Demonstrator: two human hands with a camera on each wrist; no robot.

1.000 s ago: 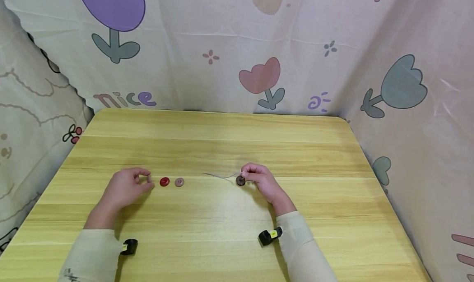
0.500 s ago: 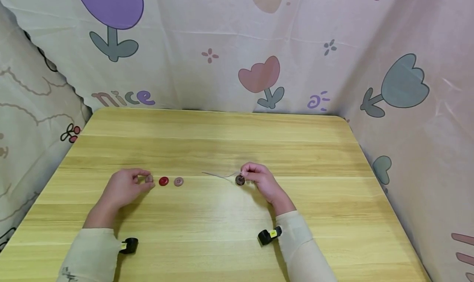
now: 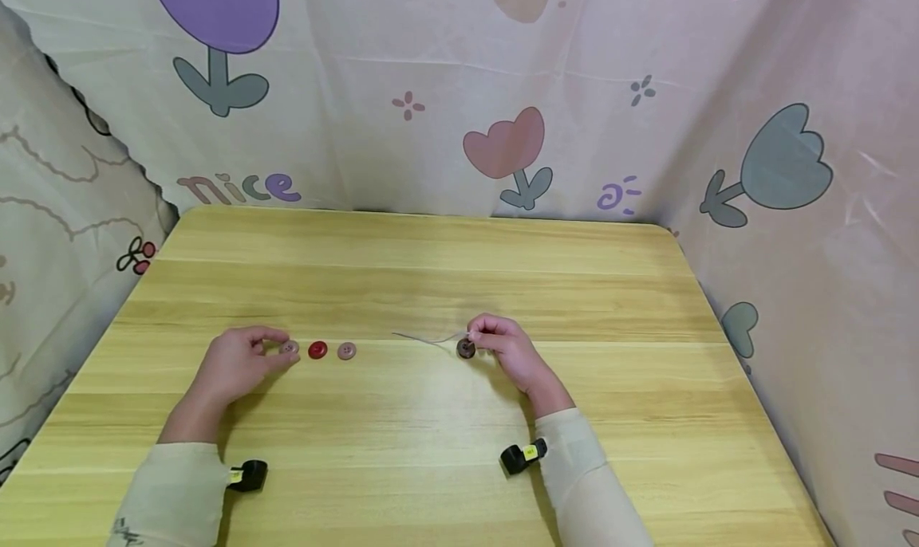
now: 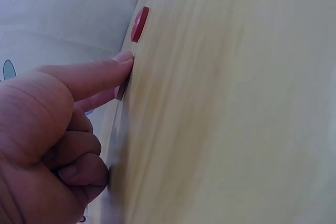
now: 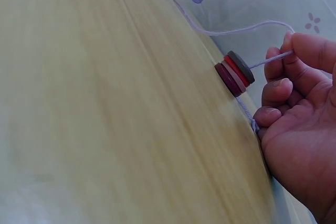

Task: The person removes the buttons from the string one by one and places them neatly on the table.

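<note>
The bench (image 3: 431, 451) looked smooth and showed no raised rim, so a round piece knocked loose could have rolled a good way. To the left, the left hand (image 3: 237, 364) had its grip pinched, thumb against forefinger, on a pale button (image 3: 289, 348) at the bench surface; so thin a rim might have slipped out if squeezed unevenly. To the right, the right hand (image 3: 508, 352) had its grip clamped on a cord (image 5: 210, 33) beside the threaded button stack (image 5: 234, 73); slackening there could have let the stack drop or slide. The red button (image 3: 317, 350) and the mauve button (image 3: 347, 351) lay just right of the left hand, where a careless sweep might have scattered them. The cord's loose end reached left, liable to curl or snag. What looked like a small knot (image 5: 254, 125) sat below the stack; too small for the holes, it could have pulled through.
</note>
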